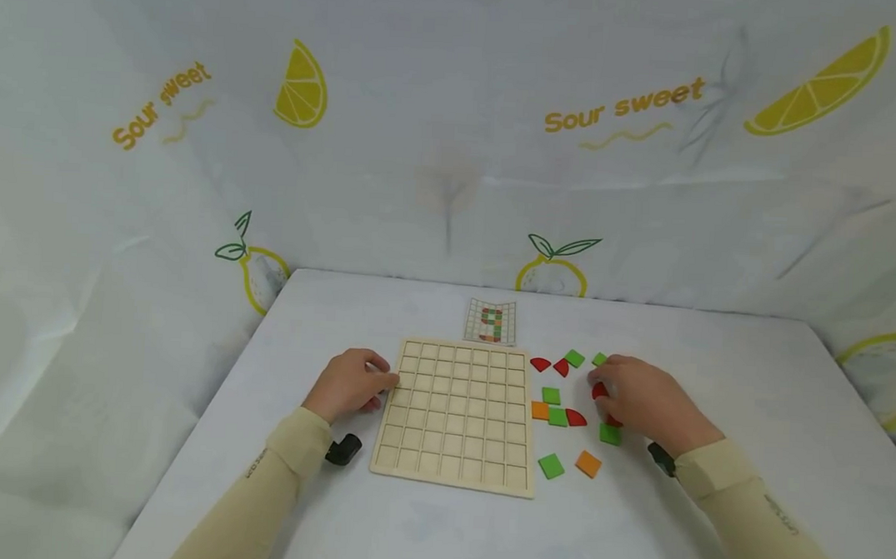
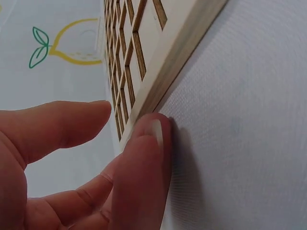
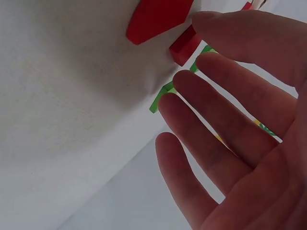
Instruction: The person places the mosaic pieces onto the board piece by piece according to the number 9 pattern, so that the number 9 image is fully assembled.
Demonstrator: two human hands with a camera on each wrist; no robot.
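In the head view my left hand [image 1: 352, 385] rests at the left edge of a wooden grid board [image 1: 453, 419]. Its fingertips meet the board's side in the left wrist view, with the thumb [image 2: 72, 124] apart from them. Over the right-hand group of loose tiles is my right hand [image 1: 644, 402]. A red quarter-round tile [image 1: 599, 390] shows beside its fingertips, partly covered by the hand. The right wrist view has its fingers [image 3: 216, 124] relaxed and spread, close to a red tile [image 3: 186, 45]; another red tile [image 3: 160, 19] lies on the table nearby.
Between board and right hand lie several green squares [image 1: 551, 396], red quarter-rounds [image 1: 575, 418] and orange squares [image 1: 588, 463]. A printed pattern card [image 1: 491, 321] lies behind the board. Behind the white table [image 1: 632, 529] hangs a lemon-print cloth [image 1: 393, 160].
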